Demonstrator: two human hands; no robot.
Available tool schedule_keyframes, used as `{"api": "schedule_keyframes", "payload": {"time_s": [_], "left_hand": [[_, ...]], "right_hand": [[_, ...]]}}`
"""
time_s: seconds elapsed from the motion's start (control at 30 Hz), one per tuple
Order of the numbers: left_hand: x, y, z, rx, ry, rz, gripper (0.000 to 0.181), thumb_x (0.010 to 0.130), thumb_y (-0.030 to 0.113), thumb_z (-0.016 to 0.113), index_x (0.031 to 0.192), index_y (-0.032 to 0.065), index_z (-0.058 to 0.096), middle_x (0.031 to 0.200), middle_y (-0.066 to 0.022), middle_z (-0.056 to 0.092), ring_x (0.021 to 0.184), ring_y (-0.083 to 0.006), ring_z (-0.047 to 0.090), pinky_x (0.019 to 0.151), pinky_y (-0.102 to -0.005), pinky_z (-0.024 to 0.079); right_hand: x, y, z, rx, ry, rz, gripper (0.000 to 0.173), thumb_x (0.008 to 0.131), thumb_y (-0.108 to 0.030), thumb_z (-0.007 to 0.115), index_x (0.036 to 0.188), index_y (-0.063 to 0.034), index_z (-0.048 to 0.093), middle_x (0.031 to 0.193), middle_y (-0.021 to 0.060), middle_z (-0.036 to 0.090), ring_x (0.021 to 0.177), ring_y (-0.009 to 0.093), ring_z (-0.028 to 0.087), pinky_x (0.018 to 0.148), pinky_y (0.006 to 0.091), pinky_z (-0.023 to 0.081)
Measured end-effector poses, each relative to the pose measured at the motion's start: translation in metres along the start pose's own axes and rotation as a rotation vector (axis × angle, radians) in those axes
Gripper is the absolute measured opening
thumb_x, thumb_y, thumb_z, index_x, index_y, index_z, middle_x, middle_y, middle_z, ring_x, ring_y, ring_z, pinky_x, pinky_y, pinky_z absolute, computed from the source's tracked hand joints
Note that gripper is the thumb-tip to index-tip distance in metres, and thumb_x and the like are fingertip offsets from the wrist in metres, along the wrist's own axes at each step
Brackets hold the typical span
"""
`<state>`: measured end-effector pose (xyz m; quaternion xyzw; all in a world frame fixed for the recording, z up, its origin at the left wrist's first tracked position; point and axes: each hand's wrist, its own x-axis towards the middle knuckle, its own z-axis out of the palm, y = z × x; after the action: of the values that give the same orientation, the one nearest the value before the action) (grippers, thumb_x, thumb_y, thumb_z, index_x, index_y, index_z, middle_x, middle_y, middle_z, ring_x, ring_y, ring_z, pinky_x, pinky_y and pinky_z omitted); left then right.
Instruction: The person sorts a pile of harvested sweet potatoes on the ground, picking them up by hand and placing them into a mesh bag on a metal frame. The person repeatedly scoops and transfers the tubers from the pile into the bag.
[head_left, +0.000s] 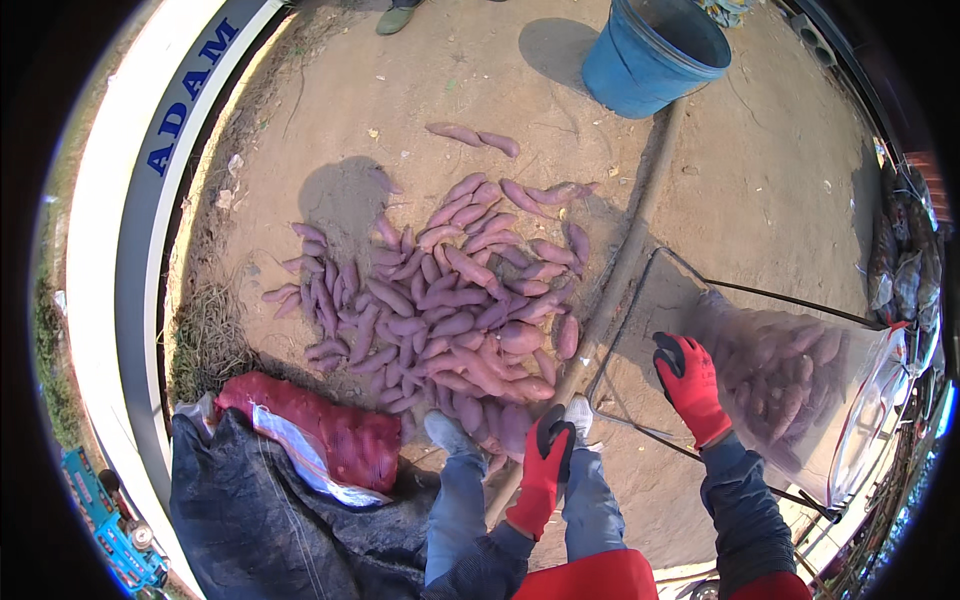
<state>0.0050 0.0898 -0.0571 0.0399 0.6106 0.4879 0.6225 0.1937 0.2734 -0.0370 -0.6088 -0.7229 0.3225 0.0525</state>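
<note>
My left hand (541, 469), in a red glove with black fingertips, hangs over the near edge of a pile of sweet potatoes (450, 300); whether it grips something is hidden. My right hand (691, 386), gloved the same way, is at the left side of a clear plastic bag (859, 367) held in a metal frame (626, 330). Its fingers are apart from the thumb and nothing shows in them. More sweet potatoes (780, 375) lie inside the bag. Two sweet potatoes (476, 139) lie apart, beyond the pile.
A blue bucket (626, 71) stands at the upper right. A red mesh sack (322, 431) and a black sheet (255, 517) lie at the lower left. A hose or pipe (630, 240) crosses the ground. Another person's shoe (395, 20) is at the top.
</note>
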Motion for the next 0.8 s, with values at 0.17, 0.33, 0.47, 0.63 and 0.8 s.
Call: {"api": "schedule_keyframes", "payload": {"time_s": [0.17,0.33,0.47,0.63,0.8], "left_hand": [[0.116,-0.015,-0.072,-0.162,0.197,0.062,0.037,0.102,0.022,0.05,0.133,0.0017,0.049,0.121,-0.0087,0.055,0.112,-0.0182,0.054,0.098,-0.0321,0.044],[0.206,-0.057,-0.102,-0.213,0.193,0.26,0.041,0.103,0.026,0.048,0.134,-0.0001,0.048,0.126,-0.011,0.056,0.115,-0.0208,0.056,0.1,-0.0336,0.045],[0.256,-0.064,-0.122,-0.258,0.222,0.359,0.045,0.102,0.032,0.049,0.134,0.0005,0.048,0.13,-0.0122,0.055,0.116,-0.0237,0.057,0.1,-0.0363,0.047],[0.286,-0.051,-0.137,-0.337,0.161,0.525,0.042,0.101,0.027,0.051,0.135,0.0017,0.048,0.133,-0.012,0.054,0.117,-0.0248,0.057,0.101,-0.0364,0.046],[0.27,-0.071,-0.143,-0.097,0.21,0.601,0.039,0.099,0.019,0.054,0.132,-0.0004,0.051,0.13,-0.0132,0.056,0.119,-0.0272,0.056,0.105,-0.038,0.043]], "right_hand": [[0.133,0.038,0.185,-0.237,-0.044,-0.199,0.037,0.082,-0.03,0.065,0.115,-0.0148,0.066,0.108,0.0131,0.064,0.102,0.035,0.059,0.092,0.0454,0.043],[0.28,0.004,0.267,-0.302,0.08,-0.353,0.033,0.085,-0.029,0.065,0.114,-0.0145,0.065,0.105,0.0137,0.065,0.101,0.035,0.06,0.092,0.0458,0.044],[0.339,-0.03,0.303,-0.388,0.081,-0.573,0.037,0.083,-0.032,0.066,0.115,-0.0143,0.064,0.107,0.0124,0.064,0.103,0.034,0.059,0.094,0.0456,0.042],[0.358,-0.074,0.369,-0.626,-0.003,-0.606,0.053,0.078,-0.041,0.07,0.121,-0.0135,0.057,0.111,0.0092,0.064,0.108,0.031,0.056,0.096,0.0462,0.04],[0.371,-0.077,0.382,-0.754,-0.074,-0.487,0.065,0.075,-0.045,0.074,0.128,-0.0147,0.054,0.117,0.0117,0.061,0.116,0.031,0.053,0.097,0.0469,0.039]]}}
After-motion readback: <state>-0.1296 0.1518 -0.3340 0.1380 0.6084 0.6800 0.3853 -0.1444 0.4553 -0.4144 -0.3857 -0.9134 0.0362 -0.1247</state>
